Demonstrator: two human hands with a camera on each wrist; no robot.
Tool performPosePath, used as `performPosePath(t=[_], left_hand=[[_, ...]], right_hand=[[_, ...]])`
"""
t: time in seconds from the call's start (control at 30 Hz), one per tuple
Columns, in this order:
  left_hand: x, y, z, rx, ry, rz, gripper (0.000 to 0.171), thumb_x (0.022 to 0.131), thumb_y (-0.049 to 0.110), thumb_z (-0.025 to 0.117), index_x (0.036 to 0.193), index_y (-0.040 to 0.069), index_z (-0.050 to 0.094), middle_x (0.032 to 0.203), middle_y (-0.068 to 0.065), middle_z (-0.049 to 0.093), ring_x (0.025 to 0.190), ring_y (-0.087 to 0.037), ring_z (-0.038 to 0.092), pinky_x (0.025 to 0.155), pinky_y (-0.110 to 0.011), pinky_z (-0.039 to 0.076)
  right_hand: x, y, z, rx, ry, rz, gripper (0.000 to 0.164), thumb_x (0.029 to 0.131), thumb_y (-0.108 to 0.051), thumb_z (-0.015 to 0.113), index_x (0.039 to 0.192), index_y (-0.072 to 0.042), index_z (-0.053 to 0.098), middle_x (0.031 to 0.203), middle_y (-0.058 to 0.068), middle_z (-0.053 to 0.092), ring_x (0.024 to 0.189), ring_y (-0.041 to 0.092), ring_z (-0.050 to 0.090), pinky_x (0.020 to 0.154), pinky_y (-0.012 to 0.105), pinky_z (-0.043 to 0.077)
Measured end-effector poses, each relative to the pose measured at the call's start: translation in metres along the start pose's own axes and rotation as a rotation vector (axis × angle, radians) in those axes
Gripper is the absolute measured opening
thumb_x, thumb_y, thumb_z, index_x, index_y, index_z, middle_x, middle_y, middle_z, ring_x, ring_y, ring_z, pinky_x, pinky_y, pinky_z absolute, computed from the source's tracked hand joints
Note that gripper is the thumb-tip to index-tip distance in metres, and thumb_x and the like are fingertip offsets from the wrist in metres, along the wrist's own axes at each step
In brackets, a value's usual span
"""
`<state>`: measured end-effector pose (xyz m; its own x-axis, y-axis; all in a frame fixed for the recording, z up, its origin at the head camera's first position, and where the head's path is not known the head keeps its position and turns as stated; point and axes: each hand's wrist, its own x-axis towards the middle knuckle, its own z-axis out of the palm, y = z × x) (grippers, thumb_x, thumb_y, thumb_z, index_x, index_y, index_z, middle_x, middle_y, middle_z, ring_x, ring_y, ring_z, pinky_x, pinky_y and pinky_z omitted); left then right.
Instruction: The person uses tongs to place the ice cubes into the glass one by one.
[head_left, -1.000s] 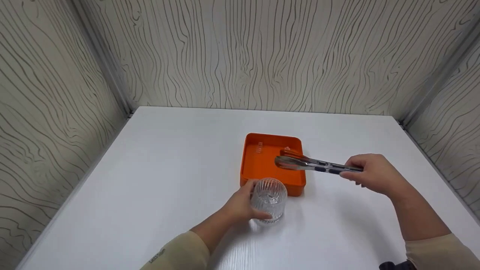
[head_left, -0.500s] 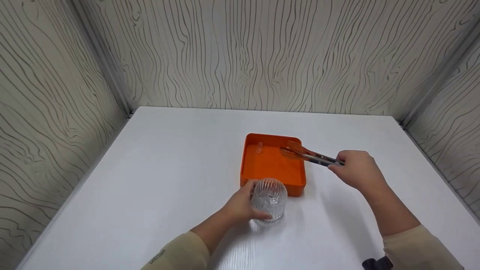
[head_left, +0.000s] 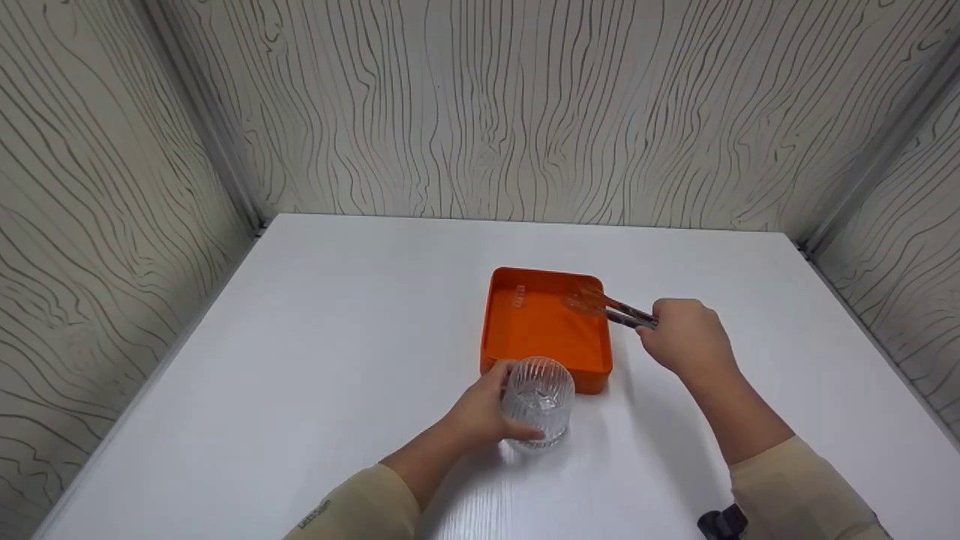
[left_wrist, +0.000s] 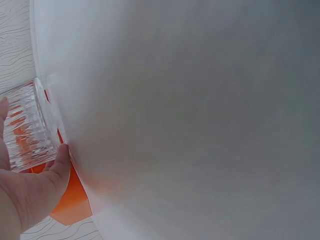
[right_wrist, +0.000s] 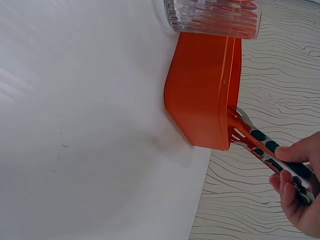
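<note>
My left hand point(head_left: 480, 409) grips a ribbed clear glass point(head_left: 538, 401) that stands on the white table, right by the near side of an orange tray point(head_left: 546, 337). In my right hand point(head_left: 686, 334) is a pair of metal tongs point(head_left: 626, 313) with dark inlays on the handles. Their heads reach over the tray's right rim, down into its far right corner. The right wrist view shows fingers and thumb wrapped round the tongs point(right_wrist: 272, 152), whose tips are hidden behind the tray wall point(right_wrist: 200, 95). A few small clear pieces point(head_left: 519, 296) lie in the tray's far left part.
The white table point(head_left: 337, 315) has patterned panels point(head_left: 480, 112) standing behind it and at both sides. A dark device point(head_left: 721, 522) is strapped at the right sleeve.
My right hand has moved left and slightly away from me, bringing the tongs down into the tray's far right corner. The left hand and the glass have stayed still.
</note>
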<state>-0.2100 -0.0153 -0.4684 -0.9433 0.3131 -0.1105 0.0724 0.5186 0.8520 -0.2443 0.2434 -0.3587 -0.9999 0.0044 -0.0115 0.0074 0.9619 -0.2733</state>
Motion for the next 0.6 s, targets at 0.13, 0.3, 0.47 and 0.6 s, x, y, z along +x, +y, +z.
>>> performPosePath(t=[0.13, 0.3, 0.47, 0.6], left_hand=[[0.000, 0.000, 0.000, 0.005, 0.001, 0.002, 0.079, 0.057, 0.034, 0.086, 0.122, 0.030, 0.041, 0.119, 0.007, 0.053, 0.112, -0.021, 0.051, 0.095, -0.046, 0.042], [0.000, 0.000, 0.000, 0.016, 0.004, -0.002, 0.081, 0.057, 0.035, 0.086, 0.123, 0.030, 0.040, 0.119, 0.006, 0.053, 0.112, -0.021, 0.050, 0.095, -0.046, 0.042], [0.000, 0.001, 0.000, 0.022, 0.007, 0.009, 0.081, 0.056, 0.035, 0.086, 0.123, 0.029, 0.041, 0.119, 0.005, 0.053, 0.111, -0.021, 0.051, 0.095, -0.046, 0.043], [0.000, 0.000, -0.001, 0.018, 0.003, 0.034, 0.080, 0.056, 0.034, 0.087, 0.122, 0.027, 0.041, 0.118, 0.004, 0.054, 0.110, -0.022, 0.052, 0.095, -0.046, 0.043]], right_hand=[[0.004, -0.005, 0.004, -0.017, -0.019, 0.014, 0.020, 0.086, -0.019, 0.058, 0.086, 0.000, 0.061, 0.070, 0.009, 0.058, 0.059, 0.024, 0.051, 0.050, 0.031, 0.043], [0.007, -0.011, 0.010, -0.030, -0.031, 0.025, 0.021, 0.086, -0.019, 0.058, 0.090, 0.002, 0.060, 0.072, 0.011, 0.059, 0.061, 0.025, 0.052, 0.053, 0.033, 0.046], [0.009, -0.014, 0.014, -0.034, -0.032, 0.037, 0.022, 0.086, -0.019, 0.059, 0.091, 0.002, 0.061, 0.073, 0.012, 0.060, 0.061, 0.025, 0.053, 0.056, 0.036, 0.049], [0.011, -0.013, 0.016, -0.027, -0.025, 0.033, 0.021, 0.086, -0.020, 0.059, 0.087, 0.002, 0.060, 0.071, 0.011, 0.058, 0.060, 0.025, 0.052, 0.054, 0.035, 0.047]])
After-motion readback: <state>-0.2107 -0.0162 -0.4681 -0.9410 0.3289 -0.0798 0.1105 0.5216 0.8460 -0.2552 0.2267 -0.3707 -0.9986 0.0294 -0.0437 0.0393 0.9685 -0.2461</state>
